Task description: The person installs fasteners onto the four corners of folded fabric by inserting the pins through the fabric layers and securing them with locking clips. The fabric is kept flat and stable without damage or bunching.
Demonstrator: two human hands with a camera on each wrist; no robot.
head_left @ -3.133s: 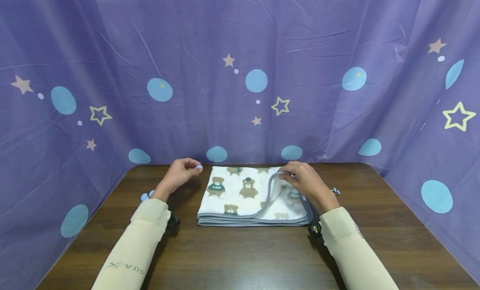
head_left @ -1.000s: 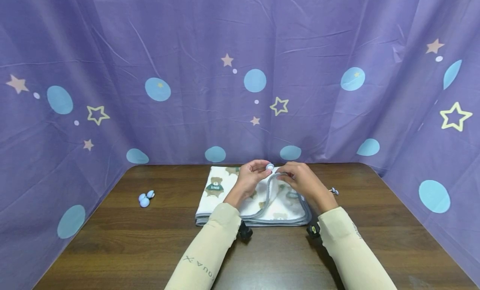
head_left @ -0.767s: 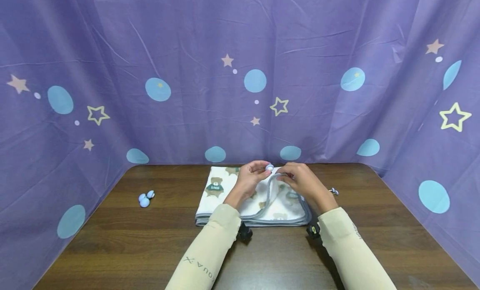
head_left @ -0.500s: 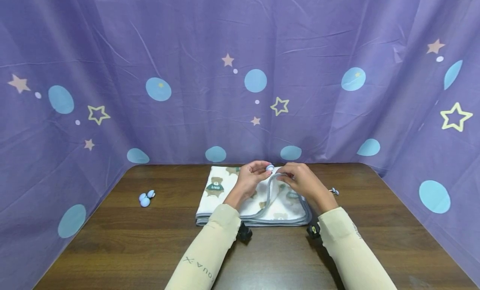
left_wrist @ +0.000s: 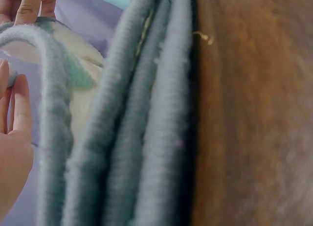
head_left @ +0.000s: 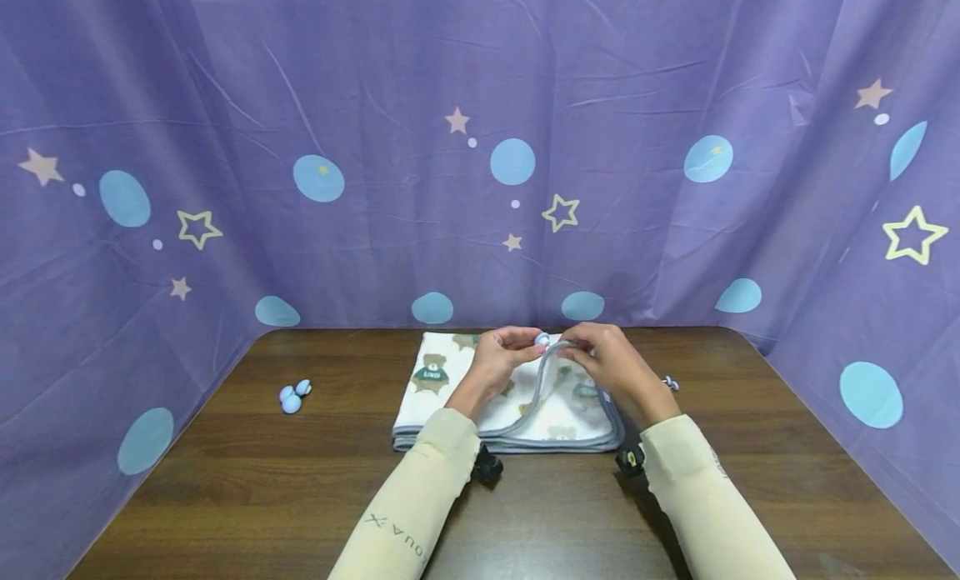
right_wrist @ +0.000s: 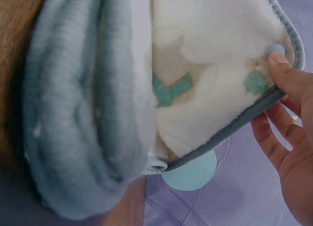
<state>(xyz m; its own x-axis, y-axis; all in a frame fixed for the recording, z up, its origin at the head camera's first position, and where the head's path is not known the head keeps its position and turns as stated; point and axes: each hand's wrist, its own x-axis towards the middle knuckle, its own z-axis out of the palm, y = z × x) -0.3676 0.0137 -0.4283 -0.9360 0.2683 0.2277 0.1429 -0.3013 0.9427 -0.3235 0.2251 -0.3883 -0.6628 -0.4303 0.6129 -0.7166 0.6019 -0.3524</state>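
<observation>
A folded white blanket [head_left: 423, 401] with brown bears and grey-blue edging lies on the table, its upper right corner lifted and curled back. My right hand [head_left: 611, 359] pinches that corner between thumb and fingers. In the right wrist view, a light blue round head [right_wrist: 276, 49] of a small fastener shows at the thumb tip against the cloth. My left hand [head_left: 495, 363] pinches a light blue mushroom-shaped cap [head_left: 542, 339] just left of the lifted corner. Only part of this cap [left_wrist: 11, 75] shows in the left wrist view. Whether it touches the blanket's edge I cannot tell.
Three more light blue caps [head_left: 291, 403] lie together on the brown wooden table [head_left: 555, 522], left of the blanket. Right of my right wrist lies a small blue-headed pin [head_left: 672, 383], partly hidden. A purple curtain [head_left: 420, 147] hangs behind the table.
My left hand has come from left of the blanket to its lifted corner, carrying the cap. In the last half second the cap has edged closer to the corner. My right hand has stayed there.
</observation>
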